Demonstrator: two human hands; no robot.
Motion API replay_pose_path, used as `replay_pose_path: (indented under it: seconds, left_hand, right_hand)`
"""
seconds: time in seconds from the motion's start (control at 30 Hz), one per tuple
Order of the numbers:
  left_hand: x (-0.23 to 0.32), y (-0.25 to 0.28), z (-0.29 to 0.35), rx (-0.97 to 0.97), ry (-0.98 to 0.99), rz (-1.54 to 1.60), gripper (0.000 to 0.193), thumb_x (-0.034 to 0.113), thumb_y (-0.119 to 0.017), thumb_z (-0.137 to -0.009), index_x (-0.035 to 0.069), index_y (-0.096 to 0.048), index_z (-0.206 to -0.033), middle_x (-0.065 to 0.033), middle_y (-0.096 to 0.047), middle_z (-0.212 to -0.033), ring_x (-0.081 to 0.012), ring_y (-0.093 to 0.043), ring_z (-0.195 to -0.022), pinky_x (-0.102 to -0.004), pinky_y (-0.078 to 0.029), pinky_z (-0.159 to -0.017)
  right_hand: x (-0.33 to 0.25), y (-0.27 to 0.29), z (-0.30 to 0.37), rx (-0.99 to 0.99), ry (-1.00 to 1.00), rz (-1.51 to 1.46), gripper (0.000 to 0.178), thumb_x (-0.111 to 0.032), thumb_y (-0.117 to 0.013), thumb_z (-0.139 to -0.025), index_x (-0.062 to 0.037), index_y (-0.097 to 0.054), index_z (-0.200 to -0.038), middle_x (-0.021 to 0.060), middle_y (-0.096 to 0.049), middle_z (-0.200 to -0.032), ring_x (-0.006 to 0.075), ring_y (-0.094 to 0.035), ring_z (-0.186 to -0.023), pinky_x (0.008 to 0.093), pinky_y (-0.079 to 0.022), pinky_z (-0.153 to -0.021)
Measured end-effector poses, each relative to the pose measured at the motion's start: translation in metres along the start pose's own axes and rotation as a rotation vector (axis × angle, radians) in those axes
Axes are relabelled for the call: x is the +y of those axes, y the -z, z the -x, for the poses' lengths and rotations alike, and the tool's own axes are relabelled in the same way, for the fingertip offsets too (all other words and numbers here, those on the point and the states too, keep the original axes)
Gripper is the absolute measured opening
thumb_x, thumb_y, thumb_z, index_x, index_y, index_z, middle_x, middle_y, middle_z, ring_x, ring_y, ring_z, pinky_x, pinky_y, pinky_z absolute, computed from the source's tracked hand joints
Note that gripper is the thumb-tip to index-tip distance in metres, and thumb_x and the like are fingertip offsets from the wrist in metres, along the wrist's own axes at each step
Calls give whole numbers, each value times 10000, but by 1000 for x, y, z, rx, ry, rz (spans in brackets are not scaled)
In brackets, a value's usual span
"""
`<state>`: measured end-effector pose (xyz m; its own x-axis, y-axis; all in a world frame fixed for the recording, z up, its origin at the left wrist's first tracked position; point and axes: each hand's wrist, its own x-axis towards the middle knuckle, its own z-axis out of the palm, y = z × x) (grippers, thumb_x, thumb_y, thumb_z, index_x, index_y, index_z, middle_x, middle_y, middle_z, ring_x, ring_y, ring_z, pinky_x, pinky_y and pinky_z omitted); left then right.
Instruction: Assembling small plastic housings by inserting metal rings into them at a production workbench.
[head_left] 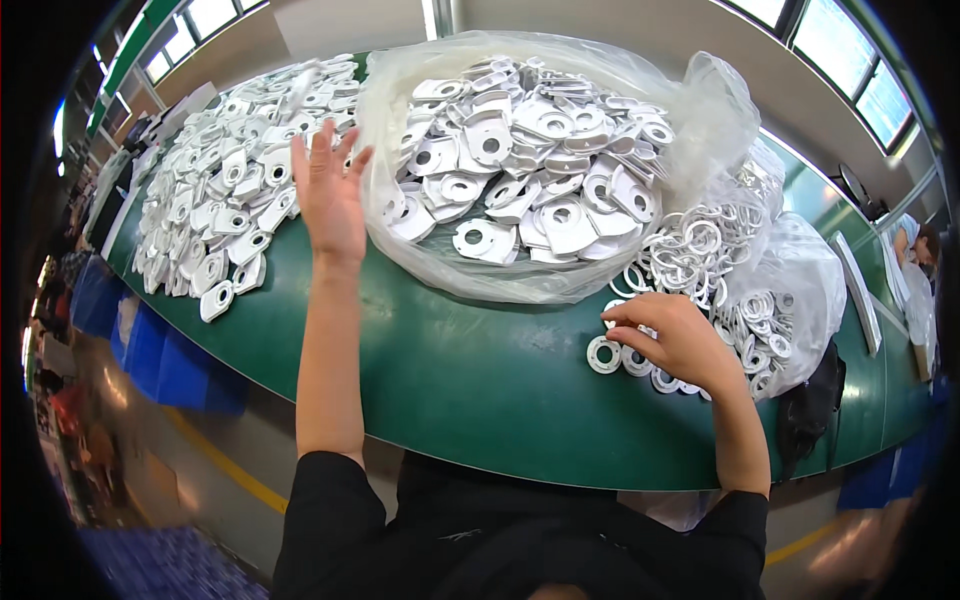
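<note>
My left hand [334, 200] is raised with its fingers spread and nothing in it. It is at the right side of a heap of flat white plastic parts [215, 215], each with a round hole. A blurred white part [306, 82] shows beyond its fingertips. At the right, my right hand [680, 340] has thumb and fingers drawn together at a white plastic ring [611, 312], partly hidden by the fingertips. Several more white rings [603, 355] lie loose on the green table beneath that hand.
Between the hands and beyond them, a clear plastic bag [500, 288] lies open, full of white holed parts [560, 225]. More rings [695, 245] spill from bags at the right, near a black bag [808, 400]. Blue bins [165, 360] stand below the table [470, 400] at left. Another person [908, 245] is far right.
</note>
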<state>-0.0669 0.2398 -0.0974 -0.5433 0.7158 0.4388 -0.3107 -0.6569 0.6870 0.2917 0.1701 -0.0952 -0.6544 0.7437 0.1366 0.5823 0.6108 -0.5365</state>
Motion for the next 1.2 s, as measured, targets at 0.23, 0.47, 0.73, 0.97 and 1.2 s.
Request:
replay_pose_path:
  seconds: [0.23, 0.47, 0.73, 0.97, 1.2]
  left_hand:
    - [-34, -2, 30, -569, 179, -1043, 246, 120, -607, -865, 11, -589, -1084, -92, -642, -1051, -205, -588, -950, -315, -471, -805]
    - [-41, 6, 62, -1008, -221, -1395, 228, 17, -620, -727, 2, -621, -954, -123, -576, -1171, -301, -474, -1151, -377, -422, -968]
    - [-27, -13, 60, -1017, -399, -1329, 168, 39, -660, -674, -12, -574, -810, -186, -536, -1225, -334, -467, -1171, -379, -427, -955]
    - [-27, -42, 93, -672, 482, -315, 169, 183, -649, -819, 32, -584, -858, -139, -555, -1225, -256, -545, -1092, -365, -432, -934]
    - [-28, -65, 155, -603, 1404, 458, 648, 546, -361, -947, 37, -371, -1349, -146, -531, -1255, -274, -562, -1128, -486, -483, -929]
  right_hand:
    - [6, -5, 3, -100, -59, 41, 266, -189, -709, -784, -32, -662, -994, 102, -642, -877, 268, -618, -811, 354, -488, -705]
    - [6, -11, 4, -255, -52, 20, 375, -169, -764, -680, -62, -648, -1021, 86, -557, -992, 288, -573, -936, 375, -466, -815]
    - [3, 4, -1, -130, 28, -145, 371, -111, -786, -693, -60, -605, -1013, 61, -584, -1011, 204, -583, -911, 307, -474, -790]
    - [-1, 10, -5, 459, -9, -327, 440, -54, -782, -704, -49, -622, -1114, 45, -605, -1059, 127, -580, -892, 249, -474, -725]
    - [-2, -14, -5, 339, 175, -84, 464, -140, -812, -667, -55, -650, -1095, 76, -610, -1026, 232, -560, -944, 323, -463, -793]
